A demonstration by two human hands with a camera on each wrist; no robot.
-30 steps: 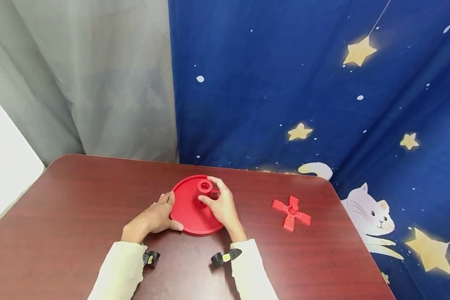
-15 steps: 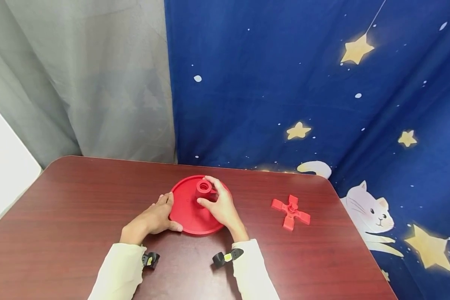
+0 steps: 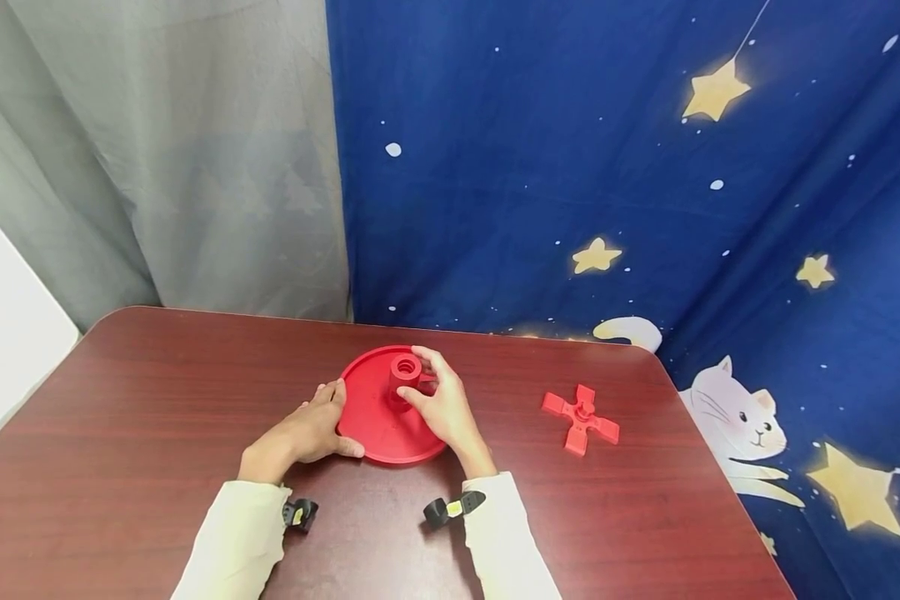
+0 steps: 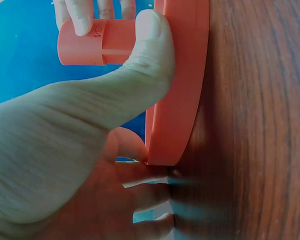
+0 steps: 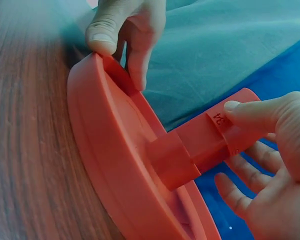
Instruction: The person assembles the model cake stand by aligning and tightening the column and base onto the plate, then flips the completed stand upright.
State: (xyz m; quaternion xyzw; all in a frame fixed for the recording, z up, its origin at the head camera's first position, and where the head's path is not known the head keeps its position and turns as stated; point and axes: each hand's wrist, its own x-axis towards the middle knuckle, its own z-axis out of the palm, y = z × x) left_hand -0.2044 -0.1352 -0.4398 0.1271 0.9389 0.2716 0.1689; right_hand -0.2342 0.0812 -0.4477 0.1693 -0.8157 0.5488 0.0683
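Observation:
A shallow red round dish (image 3: 371, 425) with a raised rim lies on the table. From its middle rises a red tube (image 3: 403, 382), hollow and ridged inside at the top, with "34" marked on its side in the right wrist view. My left hand (image 3: 303, 429) grips the dish's left rim, thumb (image 4: 150, 50) over the edge and fingers spread along the outside. With thumb and fingertips my right hand (image 3: 446, 408) holds the upper part of the tube. The right thumb (image 5: 255, 110) presses near the marking, and some of the other fingers lie behind the tube.
A red four-armed cross piece (image 3: 582, 417) with a raised centre lies on the brown table (image 3: 195, 383), right of the dish. Behind the table hang a grey curtain (image 3: 247, 167) and a blue star-patterned curtain (image 3: 480, 167).
The head view has shifted slightly. My right thumb tip has moved a little across the tube; the left hand keeps its grip on the rim, and the cross piece has stayed in place.

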